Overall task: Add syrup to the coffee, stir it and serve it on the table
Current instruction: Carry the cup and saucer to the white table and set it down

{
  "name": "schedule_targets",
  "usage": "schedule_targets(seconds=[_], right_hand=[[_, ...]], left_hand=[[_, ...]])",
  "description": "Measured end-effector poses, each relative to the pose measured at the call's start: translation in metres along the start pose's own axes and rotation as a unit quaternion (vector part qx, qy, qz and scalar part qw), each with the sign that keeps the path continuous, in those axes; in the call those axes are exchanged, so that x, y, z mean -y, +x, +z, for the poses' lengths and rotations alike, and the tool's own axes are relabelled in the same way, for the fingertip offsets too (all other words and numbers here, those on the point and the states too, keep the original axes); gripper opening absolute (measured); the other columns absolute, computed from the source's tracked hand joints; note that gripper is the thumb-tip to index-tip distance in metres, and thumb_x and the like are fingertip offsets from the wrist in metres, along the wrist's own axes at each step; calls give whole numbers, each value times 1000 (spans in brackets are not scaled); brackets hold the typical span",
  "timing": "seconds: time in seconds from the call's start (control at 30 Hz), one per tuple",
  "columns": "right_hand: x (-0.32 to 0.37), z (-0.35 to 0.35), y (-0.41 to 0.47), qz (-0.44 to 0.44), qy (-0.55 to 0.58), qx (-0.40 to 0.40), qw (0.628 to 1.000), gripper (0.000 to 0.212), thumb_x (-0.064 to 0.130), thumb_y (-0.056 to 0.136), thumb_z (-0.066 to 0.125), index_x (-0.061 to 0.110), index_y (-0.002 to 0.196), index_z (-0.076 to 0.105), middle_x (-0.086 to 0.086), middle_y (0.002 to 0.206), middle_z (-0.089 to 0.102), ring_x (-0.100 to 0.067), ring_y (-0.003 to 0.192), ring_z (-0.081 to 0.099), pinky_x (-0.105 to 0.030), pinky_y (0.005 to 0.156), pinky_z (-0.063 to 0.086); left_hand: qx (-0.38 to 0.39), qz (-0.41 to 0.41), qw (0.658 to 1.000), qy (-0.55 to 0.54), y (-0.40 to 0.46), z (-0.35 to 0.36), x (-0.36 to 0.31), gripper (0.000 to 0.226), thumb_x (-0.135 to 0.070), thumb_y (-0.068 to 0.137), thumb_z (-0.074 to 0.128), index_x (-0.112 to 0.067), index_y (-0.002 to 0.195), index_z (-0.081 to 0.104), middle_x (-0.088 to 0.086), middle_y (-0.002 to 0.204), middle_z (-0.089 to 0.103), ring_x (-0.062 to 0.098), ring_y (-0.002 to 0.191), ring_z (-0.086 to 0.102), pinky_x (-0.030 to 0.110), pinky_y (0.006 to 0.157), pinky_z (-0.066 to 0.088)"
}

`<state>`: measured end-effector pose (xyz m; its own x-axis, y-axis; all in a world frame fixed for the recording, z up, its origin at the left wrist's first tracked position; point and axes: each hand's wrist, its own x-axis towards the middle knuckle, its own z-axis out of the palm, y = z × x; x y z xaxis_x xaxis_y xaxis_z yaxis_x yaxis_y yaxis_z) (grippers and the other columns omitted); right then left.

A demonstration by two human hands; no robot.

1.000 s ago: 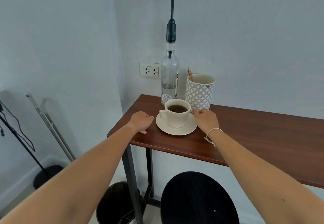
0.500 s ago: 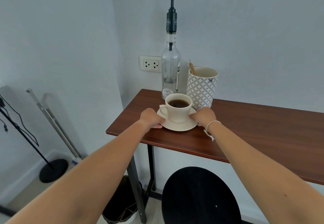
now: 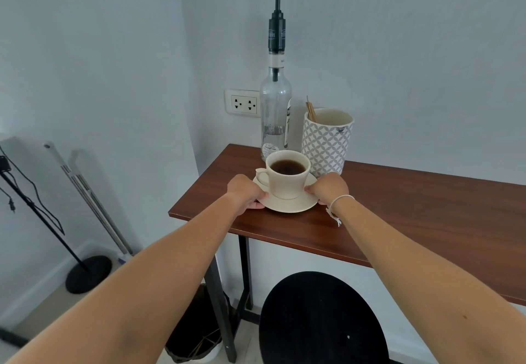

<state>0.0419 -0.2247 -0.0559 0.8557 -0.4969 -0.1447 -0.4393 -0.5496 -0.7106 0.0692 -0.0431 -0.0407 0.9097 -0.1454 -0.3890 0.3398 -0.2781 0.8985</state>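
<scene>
Saucer (image 3: pixel 287 205) w/ coffee cup (image 3: pixel 287 180) sits near table (image 3: pixel 427 207) corner, just in front of syrup bottle (image 3: pixel 275 113). Left hand (image 3: pixel 246 191) & right hand (image 3: pixel 328 187) fingers curl, pinching opposite saucer rims.

Left hand (image 3: pixel 247 190) and right hand (image 3: pixel 328 187) grip the saucer (image 3: pixel 287 205) — coffee cup (image 3: pixel 287 175) on it — before the syrup bottle (image 3: pixel 275 113).

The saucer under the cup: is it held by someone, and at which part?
Yes. The left hand and right hand grip the saucer at opposite rims.
</scene>
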Motion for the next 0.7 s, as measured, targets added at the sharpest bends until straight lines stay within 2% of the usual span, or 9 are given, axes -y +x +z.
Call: schedule_targets(seconds=[0.23,0.37,0.53,0.63,0.7], right_hand=[[1,1,-4,7,30,-6,999,23,25,80,69,7,88,56,-10,88,61,-25,77,58,-31,67,44],[2,3,-8,9,73,-10,997,35,22,78,71,-1,104,62,-16,98,66,-30,87,65,-34,74,52],[8,7,-17,-18,84,2,996,22,16,81,70,3,93,58,-14,90,61,-26,77,58,-38,81,54],[15,10,-26,-27,98,16,995,33,15,82,69,0,110,62,-18,100,67,-25,76,60,-38,81,55],[21,14,-35,-34,107,31,993,34,14,83,68,0,113,62,-20,105,68,-25,76,60,-38,82,55]], left_hand=[[6,1,1000,-24,-5,-5,-1,46,13,80,62,4,124,55,16,132,56,32,116,59,34,77,55],[1,-3,998,-58,-11,-8,-1,46,16,80,60,5,125,54,17,130,57,33,115,59,35,78,55],[-1,-19,995,-101,-25,-16,4,42,17,83,57,4,123,55,16,131,56,33,119,57,36,81,54],[-15,-17,994,-109,-35,-25,8,43,15,84,57,2,125,55,15,132,56,32,119,56,35,80,53],[-29,-13,994,-102,-43,-33,12,44,13,84,58,1,125,56,14,131,57,31,118,57,34,78,53]])
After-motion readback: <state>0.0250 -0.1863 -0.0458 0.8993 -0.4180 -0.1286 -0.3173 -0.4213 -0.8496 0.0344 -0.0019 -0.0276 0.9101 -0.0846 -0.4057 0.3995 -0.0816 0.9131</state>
